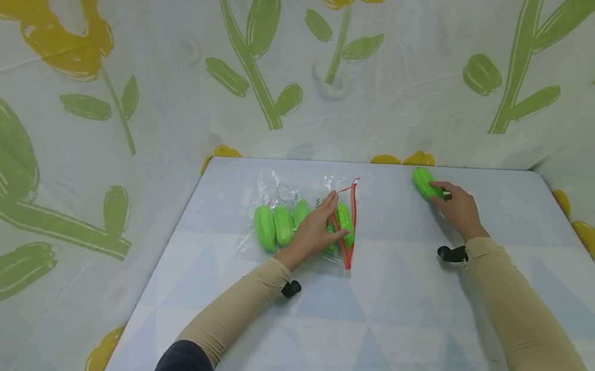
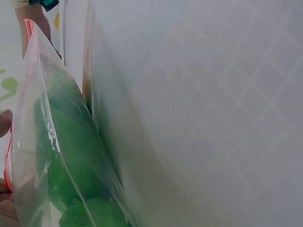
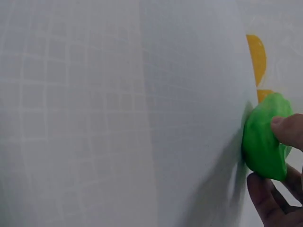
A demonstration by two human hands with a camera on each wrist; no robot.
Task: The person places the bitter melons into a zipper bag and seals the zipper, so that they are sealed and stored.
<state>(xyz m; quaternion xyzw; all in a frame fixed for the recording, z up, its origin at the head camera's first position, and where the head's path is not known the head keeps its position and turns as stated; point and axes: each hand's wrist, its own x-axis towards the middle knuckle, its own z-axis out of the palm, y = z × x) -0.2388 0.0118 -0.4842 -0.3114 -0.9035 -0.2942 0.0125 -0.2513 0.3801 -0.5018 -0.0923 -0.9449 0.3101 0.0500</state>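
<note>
A clear zip bag (image 1: 354,204) with a red-edged mouth lies on the table, its mouth toward the right. Inside it are several green cucumber-like vegetables (image 1: 265,228), side by side. My left hand (image 1: 314,233) is at the mouth, thumb and fingers spread apart; in the left wrist view, fingertips (image 2: 6,205) hold the red edge. Farther right, my right hand (image 1: 460,208) grips one more green cucumber-like vegetable (image 3: 266,137) between thumb and fingers, near the table's back edge. It is ribbed and glossy. Part of the bag is hidden under the left hand.
The white and pale blue patterned table (image 1: 396,319) extends toward me and to both sides. Behind it hangs a white sheet (image 1: 414,61) printed with yellow flowers and green leaves. Black wrist camera mounts (image 1: 452,254) stick out beside both wrists.
</note>
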